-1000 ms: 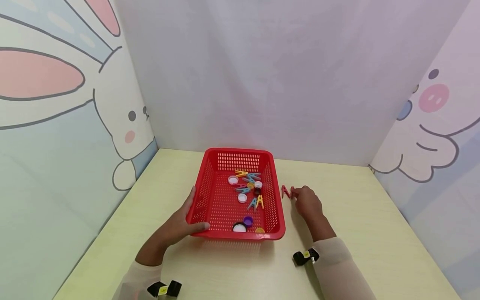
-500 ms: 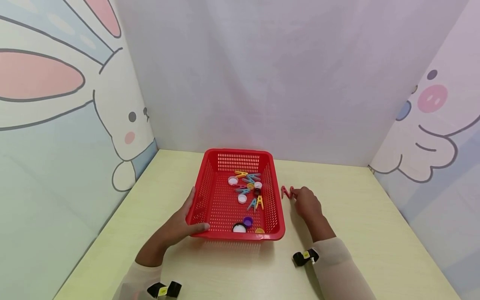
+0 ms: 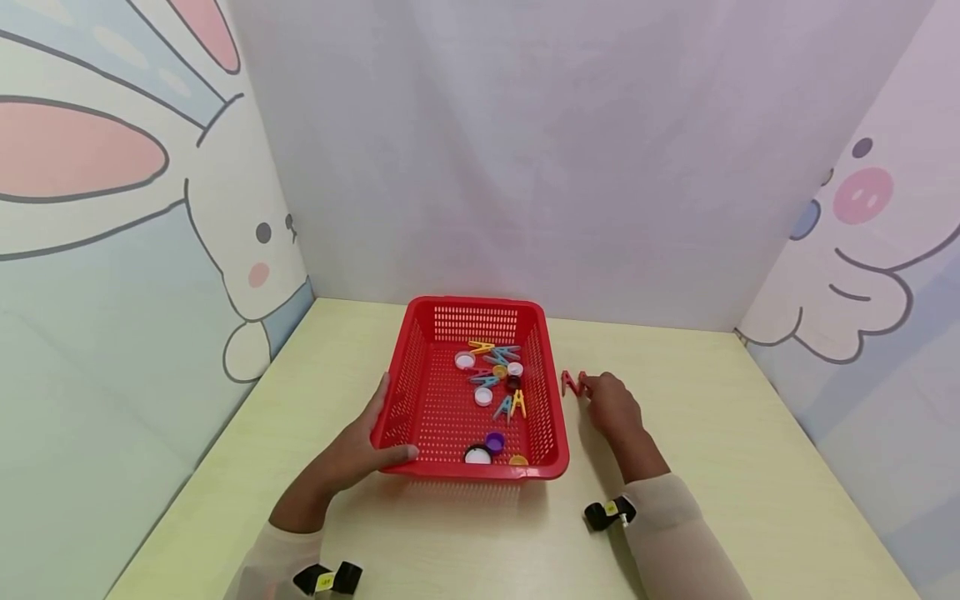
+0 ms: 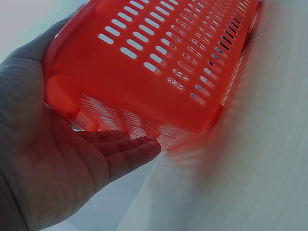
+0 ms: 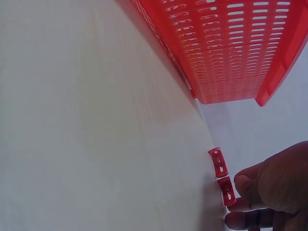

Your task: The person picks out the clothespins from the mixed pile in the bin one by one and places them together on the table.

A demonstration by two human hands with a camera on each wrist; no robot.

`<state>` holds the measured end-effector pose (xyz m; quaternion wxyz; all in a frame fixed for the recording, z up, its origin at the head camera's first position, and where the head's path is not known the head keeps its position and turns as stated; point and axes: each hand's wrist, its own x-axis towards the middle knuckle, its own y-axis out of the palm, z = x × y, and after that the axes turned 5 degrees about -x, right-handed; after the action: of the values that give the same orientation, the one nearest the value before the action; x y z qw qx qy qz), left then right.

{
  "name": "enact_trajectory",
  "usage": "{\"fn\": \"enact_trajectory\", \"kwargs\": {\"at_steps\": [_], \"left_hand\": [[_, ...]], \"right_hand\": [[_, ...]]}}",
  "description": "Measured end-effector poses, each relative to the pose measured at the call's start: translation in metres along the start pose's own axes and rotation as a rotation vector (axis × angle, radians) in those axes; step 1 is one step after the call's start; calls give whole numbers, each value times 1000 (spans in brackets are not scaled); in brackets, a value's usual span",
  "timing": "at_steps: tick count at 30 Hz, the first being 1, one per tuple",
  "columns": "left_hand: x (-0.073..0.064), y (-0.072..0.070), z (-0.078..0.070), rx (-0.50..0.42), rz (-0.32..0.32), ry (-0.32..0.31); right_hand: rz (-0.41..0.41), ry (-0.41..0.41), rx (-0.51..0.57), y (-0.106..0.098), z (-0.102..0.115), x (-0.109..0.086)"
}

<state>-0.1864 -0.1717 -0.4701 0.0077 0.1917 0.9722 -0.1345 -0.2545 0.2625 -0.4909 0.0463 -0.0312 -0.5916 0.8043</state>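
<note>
A red plastic basket with slotted walls sits mid-table. My left hand holds its near left corner, the thumb over the front rim and the other fingers along the left side. In the left wrist view, those fingers extend beneath the basket's rim. Just right of the basket, two red clothespins stand side by side. My right hand pinches the nearer one, a red clothespin, at its fingertips, which partly hide it from above.
Inside the basket are blue clothespins, yellow clothespins, a dark red clothespin, white caps, a purple cap and a black-rimmed cap. Cartoon-printed panels flank the table, with a pale curtain behind.
</note>
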Motion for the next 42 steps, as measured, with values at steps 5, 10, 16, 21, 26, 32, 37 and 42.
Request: {"fn": "enact_trajectory", "kwargs": {"at_steps": [5, 10, 16, 21, 26, 32, 37, 42], "left_hand": [[-1, 0, -2, 11, -7, -11], [-1, 0, -3, 8, -8, -15], [-1, 0, -1, 5, -8, -8], [-1, 0, -1, -4, -1, 2], [-1, 0, -1, -1, 1, -4], [-1, 0, -1, -5, 5, -5], [0, -1, -2, -11, 9, 3], [0, -1, -1, -5, 6, -7]], "right_hand": [[-3, 13, -5, -2, 1, 0], [-6, 35, -19, -5, 1, -1], [-57, -1, -80, -14, 6, -6], [-117, -32, -91, -24, 16, -14], [-170, -60, -78, -34, 27, -21], [-228, -122, -84, -43, 36, -28], [-266, -225, -109, -47, 44, -29], [-327, -353, -223, -51, 59, -28]]}}
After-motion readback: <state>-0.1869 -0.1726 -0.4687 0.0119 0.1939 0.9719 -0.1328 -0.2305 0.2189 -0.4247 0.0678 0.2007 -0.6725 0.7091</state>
